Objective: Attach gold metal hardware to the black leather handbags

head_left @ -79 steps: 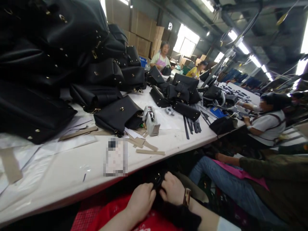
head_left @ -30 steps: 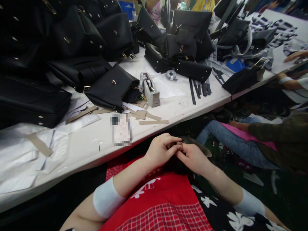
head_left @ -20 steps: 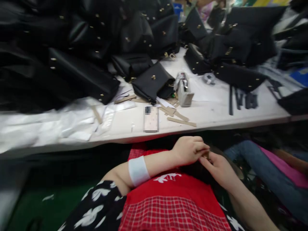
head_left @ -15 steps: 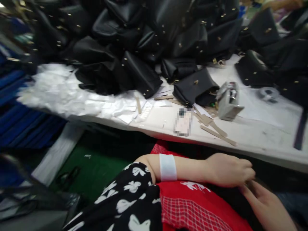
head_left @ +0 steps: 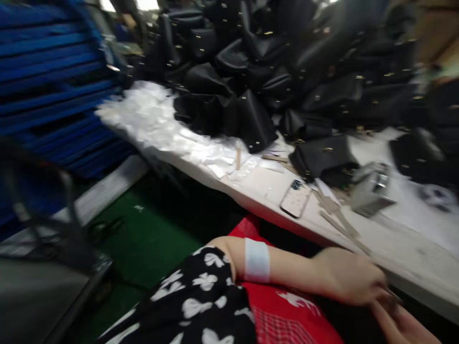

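Observation:
My left hand (head_left: 353, 277) is in front of the table at the lower right, its fingers curled down and closed. A pale band wraps that forearm. My right hand (head_left: 403, 322) comes in from the lower right corner and meets the left one, fingertips against fingertips. Motion blur and the hands themselves hide whatever lies between the fingers. Below them is a red apron (head_left: 287, 306) with a checked pocket. Nearest on the table edge lie a phone (head_left: 295, 198) in a light case and some thin brown strips (head_left: 344, 224).
Black bags (head_left: 322, 157) with gold-coloured fittings are heaped over the back of the white table (head_left: 258, 191). Crumpled white paper (head_left: 154, 119) covers its left end. A grey box-like object (head_left: 371, 188) and a tape roll (head_left: 435, 197) sit right. Blue stacked panels (head_left: 53, 71) stand left.
My view has swung left, so the table and bags appear farther right and more blue panels show. Both hands stay together, slightly lower in the picture.

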### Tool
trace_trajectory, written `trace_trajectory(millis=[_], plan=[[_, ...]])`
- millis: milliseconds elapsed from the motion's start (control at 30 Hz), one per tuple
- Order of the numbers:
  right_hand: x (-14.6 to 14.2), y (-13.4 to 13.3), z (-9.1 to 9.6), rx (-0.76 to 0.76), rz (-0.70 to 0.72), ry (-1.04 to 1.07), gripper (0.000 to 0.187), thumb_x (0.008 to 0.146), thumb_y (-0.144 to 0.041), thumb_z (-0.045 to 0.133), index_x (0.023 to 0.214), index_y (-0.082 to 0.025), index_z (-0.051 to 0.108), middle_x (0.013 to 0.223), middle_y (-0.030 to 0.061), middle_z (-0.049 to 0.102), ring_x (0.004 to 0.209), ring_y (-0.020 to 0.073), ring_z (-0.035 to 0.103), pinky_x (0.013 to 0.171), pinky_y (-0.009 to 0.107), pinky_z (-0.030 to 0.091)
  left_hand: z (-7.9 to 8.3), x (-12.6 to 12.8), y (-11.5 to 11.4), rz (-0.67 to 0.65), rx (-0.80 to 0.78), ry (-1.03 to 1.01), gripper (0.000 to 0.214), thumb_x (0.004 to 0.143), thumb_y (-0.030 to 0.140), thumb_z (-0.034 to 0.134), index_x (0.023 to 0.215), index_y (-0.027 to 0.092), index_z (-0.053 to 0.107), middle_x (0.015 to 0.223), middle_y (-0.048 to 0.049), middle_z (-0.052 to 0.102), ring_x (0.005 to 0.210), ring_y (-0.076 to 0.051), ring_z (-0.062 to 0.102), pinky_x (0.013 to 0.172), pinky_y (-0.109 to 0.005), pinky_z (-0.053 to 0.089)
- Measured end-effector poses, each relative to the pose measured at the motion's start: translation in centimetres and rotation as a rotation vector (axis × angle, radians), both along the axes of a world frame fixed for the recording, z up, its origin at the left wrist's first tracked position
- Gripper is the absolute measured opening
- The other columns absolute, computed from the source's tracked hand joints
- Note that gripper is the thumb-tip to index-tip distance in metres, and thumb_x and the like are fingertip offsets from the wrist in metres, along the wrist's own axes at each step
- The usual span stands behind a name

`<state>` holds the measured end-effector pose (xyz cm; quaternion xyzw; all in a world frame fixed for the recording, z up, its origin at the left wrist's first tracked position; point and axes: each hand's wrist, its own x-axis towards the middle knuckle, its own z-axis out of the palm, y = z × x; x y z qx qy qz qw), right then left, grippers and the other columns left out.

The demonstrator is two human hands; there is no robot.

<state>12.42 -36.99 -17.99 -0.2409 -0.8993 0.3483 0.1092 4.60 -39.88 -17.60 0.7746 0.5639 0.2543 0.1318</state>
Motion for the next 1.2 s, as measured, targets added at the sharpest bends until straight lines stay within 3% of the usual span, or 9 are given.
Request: trace_trajectory(millis=[67,133,267,600,967,1200], plan=[[3.8,0.0,0.3,0.015,-0.16,-0.054,0.028,0.093,-0.043,0.053,0.099,-0.022,0.07,0.094,0.0058,0.07,0.077,0.0198,0.064,0.066,0.031,0.054,-0.5,-1.6,-0.8,0.103,-0.057,-0.302,0.023,0.082,0.035,0.066,0.093,0.017,0.072,0.089,-0.0044,0.073,0.082,-0.016,0.066,0.067,-0.025,0.051],[6.5,-0.5,0.4,-0.009,-0.304,-0.12,0.029,0.092,-0.044,0.051,0.094,-0.023,0.071,0.078,0.0042,0.071,0.069,0.0211,0.065,0.06,0.03,0.051,-1.5,-2.9,-0.8,0.118,-0.141,-0.53,0.016,0.077,0.027,0.071,0.088,0.015,0.072,0.079,-0.0029,0.071,0.069,-0.013,0.063,0.065,-0.023,0.049],[7.6,-0.5,0.0,-0.073,-0.441,-0.184,0.029,0.091,-0.04,0.05,0.094,-0.02,0.071,0.077,0.0033,0.071,0.07,0.021,0.065,0.065,0.028,0.046,-2.8,-3.7,0.0,0.098,-0.253,-0.713,0.017,0.071,0.026,0.074,0.085,0.016,0.071,0.072,0.0004,0.065,0.061,-0.01,0.056,0.059,-0.022,0.045],[6.3,-0.2,0.8,0.054,-0.421,-0.298,0.026,0.093,-0.037,0.047,0.084,-0.02,0.065,0.072,0.004,0.069,0.065,0.0192,0.063,0.06,0.026,0.036,-2.0,-4.0,1.0,0.079,-0.27,-0.725,0.012,0.074,0.027,0.072,0.078,0.016,0.069,0.07,0.0012,0.062,0.061,-0.009,0.052,0.058,-0.02,0.042],[5.4,0.6,0.5,0.362,-0.346,-0.468,0.023,0.094,-0.03,0.043,0.078,-0.02,0.057,0.066,0.0032,0.065,0.062,0.0176,0.06,0.057,0.028,0.026,-0.7,-6.0,2.3,-0.053,-0.334,-0.591,0.008,0.076,0.025,0.07,0.073,0.017,0.071,0.069,0.0012,0.063,0.063,-0.009,0.054,0.059,-0.02,0.041],[5.3,0.6,0.5,0.385,-0.335,-0.465,0.023,0.093,-0.028,0.043,0.078,-0.02,0.057,0.066,0.0034,0.065,0.061,0.0169,0.059,0.058,0.029,0.025,-0.3,-6.2,2.8,-0.075,-0.356,-0.547,0.007,0.076,0.02,0.07,0.069,0.018,0.07,0.069,0.0016,0.064,0.064,-0.01,0.055,0.062,-0.021,0.042]])
